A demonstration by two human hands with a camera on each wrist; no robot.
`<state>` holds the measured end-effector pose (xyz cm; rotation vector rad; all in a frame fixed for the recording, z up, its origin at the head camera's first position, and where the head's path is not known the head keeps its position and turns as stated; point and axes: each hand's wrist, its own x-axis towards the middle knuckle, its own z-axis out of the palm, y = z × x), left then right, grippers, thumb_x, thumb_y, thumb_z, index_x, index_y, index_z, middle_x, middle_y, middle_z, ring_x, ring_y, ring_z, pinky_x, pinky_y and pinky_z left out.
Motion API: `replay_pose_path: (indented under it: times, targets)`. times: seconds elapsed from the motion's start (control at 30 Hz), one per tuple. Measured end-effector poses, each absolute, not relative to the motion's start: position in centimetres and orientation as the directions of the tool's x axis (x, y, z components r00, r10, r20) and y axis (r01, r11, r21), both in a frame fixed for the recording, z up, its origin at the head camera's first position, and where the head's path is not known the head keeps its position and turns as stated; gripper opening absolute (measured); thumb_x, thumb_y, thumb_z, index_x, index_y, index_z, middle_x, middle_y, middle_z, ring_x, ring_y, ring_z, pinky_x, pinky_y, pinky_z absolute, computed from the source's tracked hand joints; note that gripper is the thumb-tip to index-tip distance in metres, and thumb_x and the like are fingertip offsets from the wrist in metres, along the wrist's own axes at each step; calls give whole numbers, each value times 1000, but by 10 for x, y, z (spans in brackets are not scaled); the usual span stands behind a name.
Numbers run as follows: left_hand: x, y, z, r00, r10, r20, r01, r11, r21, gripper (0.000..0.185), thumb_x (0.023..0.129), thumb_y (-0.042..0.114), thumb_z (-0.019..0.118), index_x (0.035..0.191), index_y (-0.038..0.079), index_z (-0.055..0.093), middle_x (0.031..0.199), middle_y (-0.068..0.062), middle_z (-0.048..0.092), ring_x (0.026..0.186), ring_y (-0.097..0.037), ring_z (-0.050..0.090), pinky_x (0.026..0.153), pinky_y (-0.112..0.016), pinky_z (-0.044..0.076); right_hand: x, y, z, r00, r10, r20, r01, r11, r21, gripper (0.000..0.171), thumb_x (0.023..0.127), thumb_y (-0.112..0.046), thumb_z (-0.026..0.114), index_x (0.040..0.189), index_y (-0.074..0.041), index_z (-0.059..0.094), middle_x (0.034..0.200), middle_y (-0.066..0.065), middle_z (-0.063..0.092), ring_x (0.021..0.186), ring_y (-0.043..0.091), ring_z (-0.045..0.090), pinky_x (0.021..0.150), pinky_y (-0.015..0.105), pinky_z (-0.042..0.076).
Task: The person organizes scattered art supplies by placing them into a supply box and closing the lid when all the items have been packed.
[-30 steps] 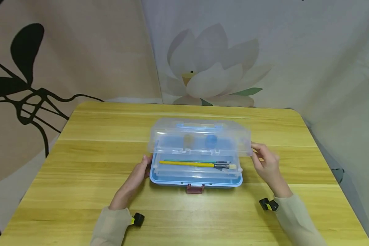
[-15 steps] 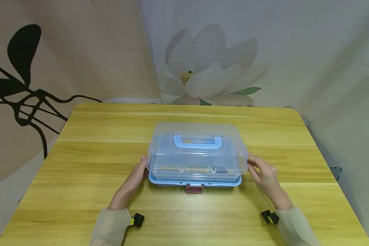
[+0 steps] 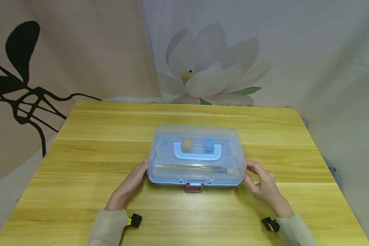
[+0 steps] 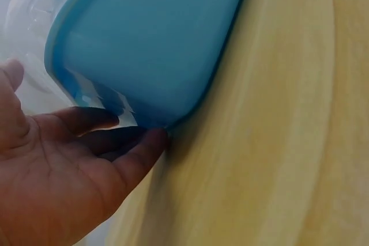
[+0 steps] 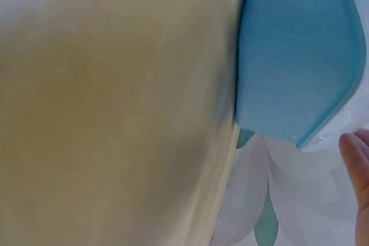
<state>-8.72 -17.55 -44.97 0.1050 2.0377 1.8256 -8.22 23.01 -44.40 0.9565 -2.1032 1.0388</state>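
A plastic storage box [image 3: 196, 155] with a pale blue base and a clear lid [image 3: 163, 160] stands on the wooden table. Its lid lies down over the base. The brown latch [image 3: 194, 188] hangs outward at the front. On the left, my left hand [image 3: 132, 181] rests its fingers against the box's end; in the left wrist view, fingertips [image 4: 151, 142] touch low on the blue wall [image 4: 155, 38]. My right hand [image 3: 264, 184] pinches the lid's right edge between thumb and forefinger. In the right wrist view, one fingertip [image 5: 350, 145] shows beside the lid's rim.
Through the lid show a yellow-handled paintbrush [image 3: 190, 168], a tan round item [image 3: 187, 145] and a blue round item [image 3: 209, 145]. A blue carrying handle [image 3: 197, 157] lies flat on top. Behind the table [image 3: 110, 123] hangs a flower-patterned cloth [image 3: 215, 61].
The lid has swung from partly raised down onto the base, its front edge moving towards me. My right hand has come down with it; the left hand has stayed at the box's left end.
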Motion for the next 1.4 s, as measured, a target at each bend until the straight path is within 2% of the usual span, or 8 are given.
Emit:
replay_pose_path:
  times: [0.4,0.6,0.7,0.9,1.0,1.13,1.23,1.4]
  targets:
    - [-88,-177,-455,-914,340,-223,-168,183,969,61,103,39,27,145,-5,22,153,-19,16,140,-33,9,113,-47,8,-64,210,-409,-588,-359,725,-804,355,-476,36,90,-19,62,86,17,57,95,36,60,115,11,53,84,18,47]
    - [-85,-173,-442,-886,421,-193,-187,57,981,69,102,47,17,148,-5,11,153,-23,10,140,-35,8,111,-47,11,-61,209,-406,-640,-365,676,-766,373,-523,36,89,-20,63,86,15,58,95,34,61,117,9,50,82,19,47]
    - [-84,-170,-436,-884,438,-164,-168,31,985,66,102,43,24,149,0,8,154,-21,12,139,-34,11,111,-49,10,-62,215,-417,-653,-365,663,-754,393,-526,36,90,-23,64,88,13,59,100,31,62,117,9,50,81,19,48]
    - [-84,-165,-432,-900,393,-190,-190,39,981,62,101,34,31,150,2,8,152,-22,16,137,-34,18,110,-53,13,-56,224,-431,-724,-359,589,-670,570,-476,21,83,-17,72,92,1,63,91,13,69,83,23,68,71,20,53]
    - [-84,-164,-430,-900,387,-199,-198,42,979,62,101,30,33,150,2,8,151,-22,18,135,-34,20,109,-54,15,-43,216,-424,-768,-327,551,-603,661,-447,19,69,1,78,78,-7,63,72,1,66,63,14,65,58,19,53]
    - [-84,-163,-430,-902,394,-178,-176,41,983,60,100,26,33,149,-1,10,149,-25,23,133,-36,25,108,-53,19,-24,198,-423,-865,-316,390,-495,669,-555,19,71,3,76,72,-11,62,65,-6,63,56,1,58,50,12,48]
    - [-84,-164,-429,-905,390,-169,-166,43,985,61,100,26,32,149,-2,10,148,-26,24,133,-36,25,108,-53,18,-17,180,-428,-919,-348,185,-372,607,-702,6,81,-4,71,86,-2,67,72,0,67,62,3,60,53,13,49]
    - [-84,-164,-429,-905,385,-180,-174,51,983,63,99,28,32,149,-1,9,149,-25,22,135,-37,22,109,-55,15,-19,155,-438,-913,-406,-47,-189,521,-832,34,87,-12,66,111,12,60,85,11,68,71,12,65,61,19,53]
